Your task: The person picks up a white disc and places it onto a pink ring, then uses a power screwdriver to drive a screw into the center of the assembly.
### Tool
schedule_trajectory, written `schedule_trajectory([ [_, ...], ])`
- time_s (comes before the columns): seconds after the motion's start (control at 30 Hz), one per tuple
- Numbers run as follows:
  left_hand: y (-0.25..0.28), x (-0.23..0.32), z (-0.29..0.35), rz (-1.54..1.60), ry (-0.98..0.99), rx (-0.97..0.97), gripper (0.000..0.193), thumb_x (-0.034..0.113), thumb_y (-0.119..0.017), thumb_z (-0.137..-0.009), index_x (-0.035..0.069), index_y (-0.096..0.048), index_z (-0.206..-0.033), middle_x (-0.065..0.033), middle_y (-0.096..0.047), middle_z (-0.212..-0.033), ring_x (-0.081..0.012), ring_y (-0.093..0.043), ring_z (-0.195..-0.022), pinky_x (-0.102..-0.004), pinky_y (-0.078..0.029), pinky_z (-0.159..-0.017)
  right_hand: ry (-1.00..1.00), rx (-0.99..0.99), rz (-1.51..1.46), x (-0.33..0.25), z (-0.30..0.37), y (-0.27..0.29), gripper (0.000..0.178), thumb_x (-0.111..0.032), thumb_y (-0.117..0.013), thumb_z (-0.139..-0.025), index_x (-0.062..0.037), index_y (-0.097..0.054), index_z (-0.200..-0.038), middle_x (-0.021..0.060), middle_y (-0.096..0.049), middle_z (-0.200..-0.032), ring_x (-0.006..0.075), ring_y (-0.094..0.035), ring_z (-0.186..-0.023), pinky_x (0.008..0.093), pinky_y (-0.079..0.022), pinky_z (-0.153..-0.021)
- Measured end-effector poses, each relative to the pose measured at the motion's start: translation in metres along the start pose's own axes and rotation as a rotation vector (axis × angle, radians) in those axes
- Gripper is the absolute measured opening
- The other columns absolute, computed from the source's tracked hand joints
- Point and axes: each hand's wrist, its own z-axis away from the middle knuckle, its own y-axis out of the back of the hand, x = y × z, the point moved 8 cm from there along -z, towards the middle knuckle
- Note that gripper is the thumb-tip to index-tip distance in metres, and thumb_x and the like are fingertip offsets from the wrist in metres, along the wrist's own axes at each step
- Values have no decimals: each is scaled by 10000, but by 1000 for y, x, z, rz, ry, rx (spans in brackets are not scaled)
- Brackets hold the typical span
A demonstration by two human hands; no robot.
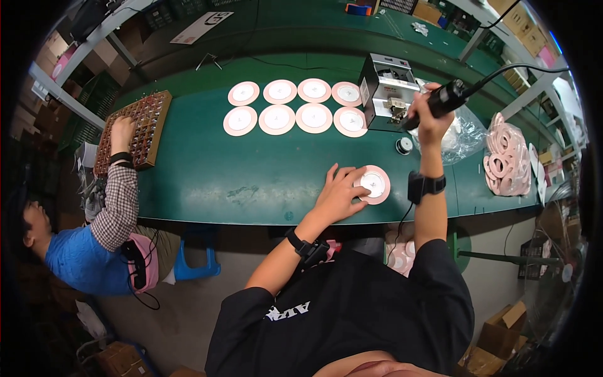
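Observation:
My left hand [340, 196] lies on the bench with its fingers spread. Its fingertips touch the left side of a round disc [382, 192] with a pink rim and a white centre. My right hand [429, 123] is wrapped round a black electric screwdriver [447, 98], whose cord runs off to the upper right. The tool's tip points left, close to the front of a black-and-silver screw feeder [377, 113]. Just below the feeder sits a small dark round part with a pale top [404, 146]. Two rows of similar pink-rimmed discs [277, 119] lie left of the feeder.
A clear plastic bag [465, 135] lies right of the screwdriver, and a bag of pink rings [507, 157] beyond it. At the left, a co-worker's hand [122, 133] reaches into a divided wooden tray [151, 138]. The green bench's front edge [251, 223] runs before me.

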Motion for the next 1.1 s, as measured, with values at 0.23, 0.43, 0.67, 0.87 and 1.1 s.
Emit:
schedule_trajectory([
  [0.23,-1,1,1,-6,-11,-11,241,268,-806,-769,209,-775,-1000,-26,-610,-1362,-261,-520,-1293,-613,-268,-1177,46,205,-96,22,-55,21,193,5,-732,-875,-8,-601,-1016,49,-564,-677,160,-585,-543,296,-467,-521],
  [0.43,-2,-2,3,2,-6,-8,256,262,-812,-764,210,-773,-1011,-18,-615,-1346,-257,-527,-1282,-610,-267,-1178,-79,77,-130,19,-22,13,190,5,-697,-888,-15,-576,-1033,57,-552,-680,169,-561,-529,314,-468,-523],
  [0.67,1,1,-1,12,-7,-13,246,267,-804,-758,196,-780,-992,-33,-621,-1328,-264,-519,-1281,-607,-258,-1177,-141,-7,-111,-12,78,4,263,21,-657,-895,-8,-527,-1121,56,-541,-716,162,-550,-529,325,-489,-539],
  [0.87,-1,-1,-1,-7,-3,-16,246,270,-798,-755,186,-779,-985,-44,-625,-1318,-271,-518,-1278,-602,-251,-1173,-182,-23,-115,0,101,4,287,41,-659,-887,-4,-516,-1132,59,-547,-732,159,-553,-534,324,-497,-544],
  [1.1,-1,0,-1,-20,-14,-14,266,266,-806,-761,201,-772,-1017,-17,-617,-1332,-261,-525,-1278,-601,-271,-1167,-194,-45,-154,4,102,3,283,54,-662,-886,-4,-513,-1120,56,-549,-732,160,-561,-541,318,-492,-544],
])
